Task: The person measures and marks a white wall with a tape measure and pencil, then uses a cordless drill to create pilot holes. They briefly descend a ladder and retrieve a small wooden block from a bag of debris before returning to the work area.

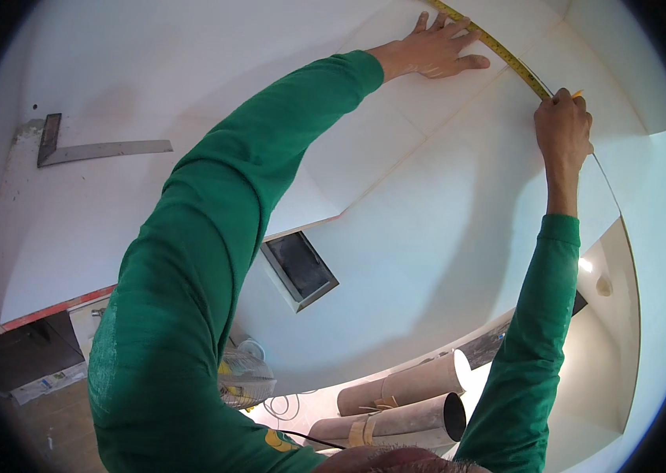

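A yellow tape measure (500,49) is stretched across the pale tiled or panelled surface (427,189), running out of the picture at the top. Spread flat, my left hand (437,52) presses there, its fingertips at the lower edge of the tape blade. My right hand (563,126) is closed around the tape's right end; the fingers partly hide what is in the grip. A small orange-yellow tip (577,94), perhaps of a pencil, pokes out by the right fingers. Far to the left, a metal try square (104,150) rests on a white surface.
A framed rectangular opening (300,270) sits in the lower middle. Below lie two large grey tubes (408,382), with a looped cable (282,407) and a wire-caged item (245,381) beside them. A red-edged white ledge (57,308) is at left. A lit recess (593,370) opens at right.
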The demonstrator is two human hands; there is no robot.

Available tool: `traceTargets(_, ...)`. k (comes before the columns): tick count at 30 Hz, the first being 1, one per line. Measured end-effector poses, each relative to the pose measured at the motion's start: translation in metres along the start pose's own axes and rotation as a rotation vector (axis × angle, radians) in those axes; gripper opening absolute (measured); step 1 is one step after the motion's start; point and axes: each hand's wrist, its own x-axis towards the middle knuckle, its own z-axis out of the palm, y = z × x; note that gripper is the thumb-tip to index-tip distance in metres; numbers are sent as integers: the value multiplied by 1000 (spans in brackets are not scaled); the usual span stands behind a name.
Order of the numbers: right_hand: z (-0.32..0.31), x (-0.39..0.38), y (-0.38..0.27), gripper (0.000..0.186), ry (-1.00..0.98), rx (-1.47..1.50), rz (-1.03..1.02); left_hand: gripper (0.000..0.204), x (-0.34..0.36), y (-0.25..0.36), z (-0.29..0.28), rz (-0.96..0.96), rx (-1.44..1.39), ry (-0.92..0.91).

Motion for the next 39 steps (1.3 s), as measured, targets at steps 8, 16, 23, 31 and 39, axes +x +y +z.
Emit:
traceTargets(8, 8, -1, 0, 27, 83, 17, -11, 103, -4, 7, 18, 41, 44, 208)
traceTargets(16, 16, -2, -22, 26, 171, 7, -103, 103, -7, -1, 16, 34, -74, 200)
traceTargets(23, 24, 2, -23, 27, 163, 8, -63, 99, -6, 4, 23, 20, -14, 239)
traceTargets(31, 21, -6, -36, 38, 196, 143, -106, 96, -2, 8, 18, -43, -35, 211)
traceTargets(39, 27, -12, -69, 41, 172, 109, -277, 81, -1, 6, 23, -35, -24, 257)
